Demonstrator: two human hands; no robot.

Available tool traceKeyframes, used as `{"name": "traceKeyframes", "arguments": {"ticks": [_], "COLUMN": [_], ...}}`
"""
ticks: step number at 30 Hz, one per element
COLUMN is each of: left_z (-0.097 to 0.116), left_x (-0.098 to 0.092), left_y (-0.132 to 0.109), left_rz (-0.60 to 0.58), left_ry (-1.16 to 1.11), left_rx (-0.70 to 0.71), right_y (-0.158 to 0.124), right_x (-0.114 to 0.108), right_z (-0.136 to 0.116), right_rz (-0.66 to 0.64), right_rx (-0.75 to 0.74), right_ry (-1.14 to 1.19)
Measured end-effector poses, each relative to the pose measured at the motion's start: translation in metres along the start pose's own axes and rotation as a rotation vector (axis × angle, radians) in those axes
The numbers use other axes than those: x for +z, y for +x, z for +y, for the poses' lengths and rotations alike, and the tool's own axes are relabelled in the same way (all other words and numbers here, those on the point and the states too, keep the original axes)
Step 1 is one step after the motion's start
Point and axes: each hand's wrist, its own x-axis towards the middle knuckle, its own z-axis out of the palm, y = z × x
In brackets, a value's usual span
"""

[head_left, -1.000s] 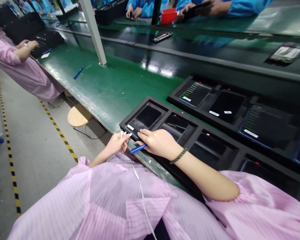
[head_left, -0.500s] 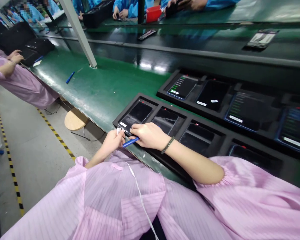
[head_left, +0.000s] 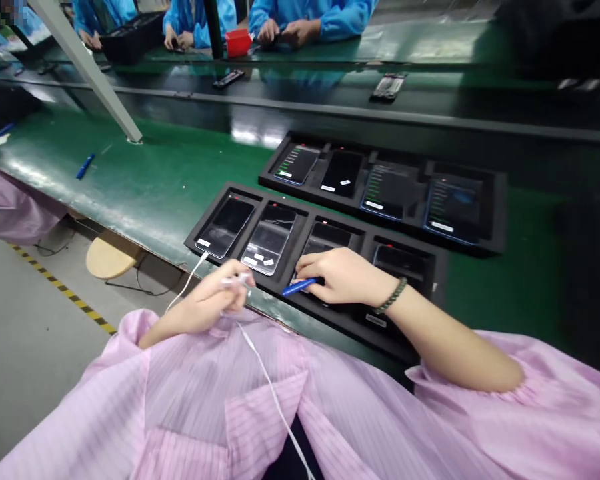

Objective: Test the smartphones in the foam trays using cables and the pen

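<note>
My left hand (head_left: pixel 213 300) is closed in front of the near black tray (head_left: pixel 275 293), around whitish, motion-blurred cable ends. A white cable (head_left: pixel 275 387) runs from below this hand down over my lap. Another white cable (head_left: pixel 193 273) reaches the lower edge of the leftmost phone (head_left: pixel 225 227) in that tray. Beside it lies a second phone (head_left: pixel 269 237) with small white labels. My right hand (head_left: pixel 347 277) grips a blue pen (head_left: pixel 299 287) and rests over the lower part of the third phone (head_left: pixel 330 235). Its fingertips are partly hidden. Right of it sits a fourth phone (head_left: pixel 400 260).
A second black tray (head_left: pixel 497 213) with several lit phones lies behind. Another blue pen (head_left: pixel 85 166) is on the green bench (head_left: pixel 175 160), near a grey post (head_left: pixel 90 73). Beyond a rail, co-workers in blue sleeves (head_left: pixel 345 20) handle parts. A wooden stool (head_left: pixel 111 257) stands at left.
My right hand has moved right, from the first phone to the third, still with the pen. A white cable now meets the first phone's edge. The view has shifted right.
</note>
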Motion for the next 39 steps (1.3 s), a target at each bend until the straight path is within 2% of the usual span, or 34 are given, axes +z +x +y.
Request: {"name": "traceKeyframes", "arguments": {"ticks": [3,7,10,15,19,23,26,29,32,35,37,39], "left_z": [0.0,-0.008,-0.016,-0.024,-0.039,-0.057,-0.065,-0.065,-0.06,-0.056,-0.055,-0.056], "left_x": [0.024,0.038,0.034,0.017,0.019,0.035,0.049,0.06,0.065,0.065,0.064,0.063], "left_y": [0.028,0.045,0.044,0.037,0.032,0.035,0.037,0.035,0.031,0.03,0.031,0.033], "left_rz": [-0.214,-0.315,-0.371,-0.458,-0.373,-0.319,-0.246,-0.187,-0.137,-0.083,-0.034,0.021], "left_ry": [0.158,0.377,0.339,0.042,-0.088,-0.129,-0.099,-0.04,0.018,0.038,0.041,0.037], "left_rx": [-0.148,-0.25,-0.295,-0.336,-0.368,-0.393,-0.403,-0.389,-0.35,-0.341,-0.353,-0.37], "right_y": [-0.003,-0.004,-0.005,-0.004,-0.002,-0.001,0.003,0.012,0.019,0.016,0.007,-0.004], "right_x": [0.011,0.012,0.012,0.013,0.013,0.01,0.008,0.008,0.014,0.016,0.014,0.009], "right_z": [-0.007,-0.014,-0.015,-0.014,-0.014,-0.012,-0.013,-0.02,-0.026,-0.018,-0.006,0.006], "right_rz": [0.042,0.032,0.003,-0.014,-0.005,0.029,0.118,0.188,0.143,0.187,0.301,0.392], "right_rx": [0.032,0.099,0.113,0.1,0.097,0.143,0.14,0.147,0.125,0.072,0.126,0.29], "right_ry": [-0.085,-0.176,-0.186,-0.179,-0.217,-0.246,-0.209,-0.149,-0.113,-0.045,-0.027,-0.085]}}
